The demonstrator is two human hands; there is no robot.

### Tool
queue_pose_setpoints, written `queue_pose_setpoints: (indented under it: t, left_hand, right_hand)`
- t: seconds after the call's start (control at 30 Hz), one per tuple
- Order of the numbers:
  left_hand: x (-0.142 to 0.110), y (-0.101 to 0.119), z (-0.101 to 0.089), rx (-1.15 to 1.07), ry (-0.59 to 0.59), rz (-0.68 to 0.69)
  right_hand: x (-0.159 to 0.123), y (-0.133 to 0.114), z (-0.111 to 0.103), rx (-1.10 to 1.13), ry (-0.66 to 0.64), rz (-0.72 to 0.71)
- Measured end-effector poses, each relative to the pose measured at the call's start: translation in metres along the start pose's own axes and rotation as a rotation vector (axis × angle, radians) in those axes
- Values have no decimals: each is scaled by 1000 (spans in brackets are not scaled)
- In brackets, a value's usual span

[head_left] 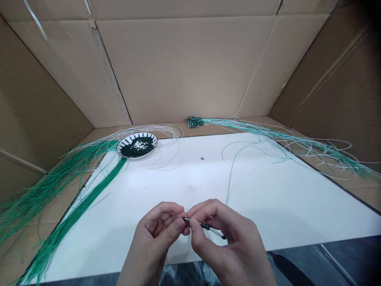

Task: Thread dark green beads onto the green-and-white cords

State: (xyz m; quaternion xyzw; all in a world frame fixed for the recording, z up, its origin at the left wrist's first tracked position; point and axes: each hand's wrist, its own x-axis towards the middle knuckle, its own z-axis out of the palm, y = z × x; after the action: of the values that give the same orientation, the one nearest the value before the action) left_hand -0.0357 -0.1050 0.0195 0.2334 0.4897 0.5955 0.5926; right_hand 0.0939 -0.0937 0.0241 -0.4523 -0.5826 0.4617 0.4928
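My left hand (160, 232) and my right hand (229, 234) meet low in the middle, over the white board. Between my right thumb and forefinger I pinch a small beaded strand (205, 226), thin thread or wire with dark beads on it. Its far end, with a dark bead (224, 237), sticks out below my right fingers. My left thumb and fingertips close on the strand's other tip (185, 219). A thin green strand (230, 178) runs up the board from behind my right hand. Fingers partly hide the beadwork.
Several dark beads (133, 151) lie in a blue-striped dish (154, 140). Green strands (86, 204) and pale strands (160, 128) spread leftward. A bundle with a dark beaded end (195, 122) stretches right. Tiny beads (202, 158) dot the board (282, 194). Cardboard walls (184, 71) enclose the surface.
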Motion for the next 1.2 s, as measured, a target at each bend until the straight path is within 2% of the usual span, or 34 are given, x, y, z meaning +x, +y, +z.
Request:
queue_pose_setpoints:
  t: [0.33, 0.43, 0.6, 0.8, 1.0, 1.2]
  left_hand:
    - [3, -4, -2, -6, 0, 31]
    - [4, -4, -1, -15, -1, 29]
    - [3, -4, 0, 2, 2, 27]
    - [3, -5, 0, -9, 23, 38]
    - [2, -5, 0, -12, 52, 64]
    - [-1, -4, 0, -65, 119, 117]
  right_hand:
    - [2, 5, -6, 54, -91, 63]
    - [3, 7, -7, 76, -87, 65]
    - [2, 9, -5, 73, -60, -18]
    - [1, 4, 0, 73, 10, 80]
    - [2, 5, -2, 109, -39, 61]
    - [-1, -2, -1, 226, 38, 174]
